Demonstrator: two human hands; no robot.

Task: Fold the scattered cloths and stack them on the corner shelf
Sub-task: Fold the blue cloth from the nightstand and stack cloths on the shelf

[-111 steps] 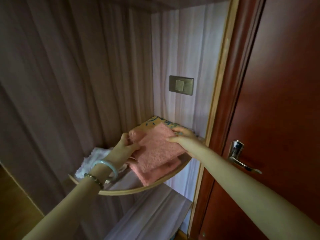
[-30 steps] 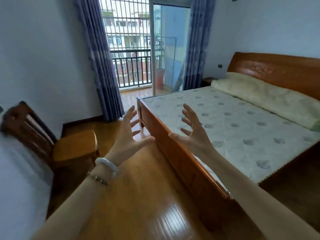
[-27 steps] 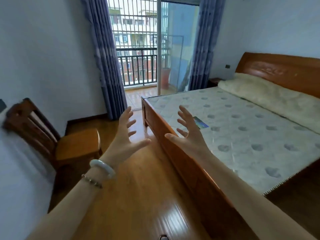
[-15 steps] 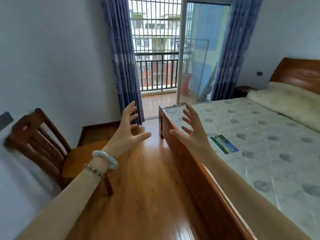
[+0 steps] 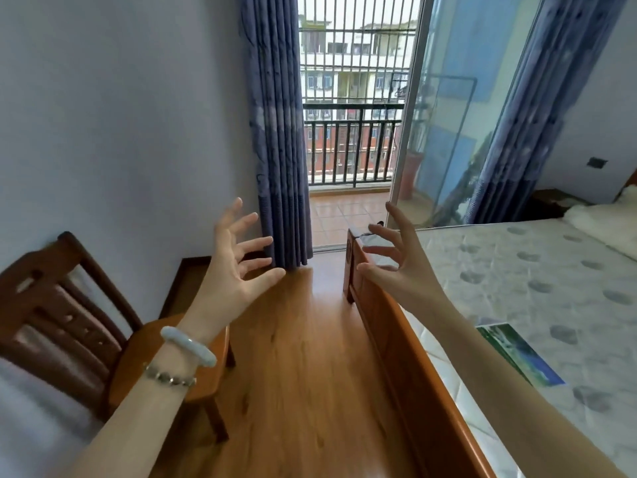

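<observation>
Both of my hands are raised in front of me with the palms facing each other. My left hand (image 5: 234, 267) is empty with its fingers spread, and two bracelets sit on its wrist. My right hand (image 5: 396, 267) is empty too, its fingers spread and slightly curled, held over the foot end of the bed. No cloth and no corner shelf show in this view.
A wooden chair (image 5: 69, 326) stands against the left wall. A wooden-framed bed (image 5: 396, 339) with a patterned mattress fills the right, a green-blue leaflet (image 5: 520, 353) lying on it. Wooden floor (image 5: 303, 357) runs between them toward blue curtains (image 5: 275, 132) and an open balcony door.
I have turned away from the corner shelf with the pink cloths into the bedroom. Over the last second the view swung left, and my empty spread hands stayed raised.
</observation>
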